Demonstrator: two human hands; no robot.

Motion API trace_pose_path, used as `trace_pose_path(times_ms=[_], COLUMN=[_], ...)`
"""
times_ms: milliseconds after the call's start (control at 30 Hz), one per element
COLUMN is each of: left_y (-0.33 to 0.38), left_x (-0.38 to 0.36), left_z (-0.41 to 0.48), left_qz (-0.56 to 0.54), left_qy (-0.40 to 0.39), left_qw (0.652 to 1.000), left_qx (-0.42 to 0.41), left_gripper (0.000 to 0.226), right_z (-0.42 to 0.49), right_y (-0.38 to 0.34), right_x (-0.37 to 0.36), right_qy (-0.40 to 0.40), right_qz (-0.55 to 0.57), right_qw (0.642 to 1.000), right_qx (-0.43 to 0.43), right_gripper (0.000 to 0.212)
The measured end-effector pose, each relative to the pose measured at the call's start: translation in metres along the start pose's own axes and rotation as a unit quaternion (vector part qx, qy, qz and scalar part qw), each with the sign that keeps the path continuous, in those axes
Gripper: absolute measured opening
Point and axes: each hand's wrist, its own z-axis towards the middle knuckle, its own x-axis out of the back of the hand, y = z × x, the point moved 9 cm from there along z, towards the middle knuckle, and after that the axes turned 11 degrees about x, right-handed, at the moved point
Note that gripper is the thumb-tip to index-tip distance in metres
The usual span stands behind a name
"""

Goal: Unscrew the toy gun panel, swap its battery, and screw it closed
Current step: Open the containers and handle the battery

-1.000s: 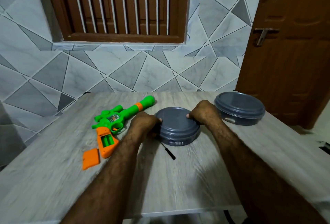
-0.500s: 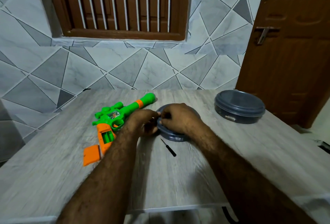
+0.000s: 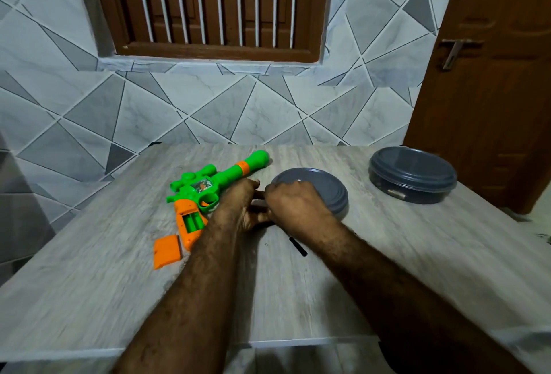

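Rim of grey container (image 3: 326, 191) gripped by right hand (image 3: 293, 203); left hand (image 3: 238, 209) beside, grip unclear

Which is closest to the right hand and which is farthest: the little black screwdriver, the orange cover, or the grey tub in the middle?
1. middle grey tub: the right hand curls over its left rim.
2. screwdriver: just in front of the hand, toward the person.
3. orange cover: farthest, off to the left, beyond the toy gun grip.

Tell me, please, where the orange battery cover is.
In the head view the orange battery cover lies on the table, left of centre, beside the toy gun's open grip.
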Motion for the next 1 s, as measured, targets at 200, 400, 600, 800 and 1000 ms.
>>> trace_pose_path(times_ms=[200, 400, 600, 800, 1000], left_y=[-0.003, -0.004, -0.005, -0.008, -0.012], left_x=[0.001, -0.001, -0.004, -0.002, 0.003], left_z=[0.005, 0.003, 0.008, 0.014, 0.02], left_qz=[-0.021, -0.009, -0.004, 0.009, 0.011], left_qy=[-0.003, -0.005, -0.026, -0.009, 0.006], left_qw=[1.0, 1.0, 1.0, 1.0, 1.0], left_qx=[-0.005, -0.005, -0.017, -0.016, -0.023], left_gripper=[0.023, 0.019, 0.025, 0.024, 0.018], right_z=[0.002, -0.001, -0.003, -0.003, -0.008], right_y=[-0.004, -0.005, 0.002, 0.013, 0.047], right_x=[0.003, 0.005, 0.005, 0.007, 0.021], right_qy=[-0.026, 0.003, 0.033, 0.047, 0.157], right_qz=[-0.011, -0.027, 0.016, 0.009, 0.007], right_qw=[0.999, 0.998, 0.998, 0.998, 0.987], right_qx=[0.038, 0.062, 0.057, 0.045, -0.031], right_gripper=[0.035, 0.041, 0.048, 0.039, 0.032])
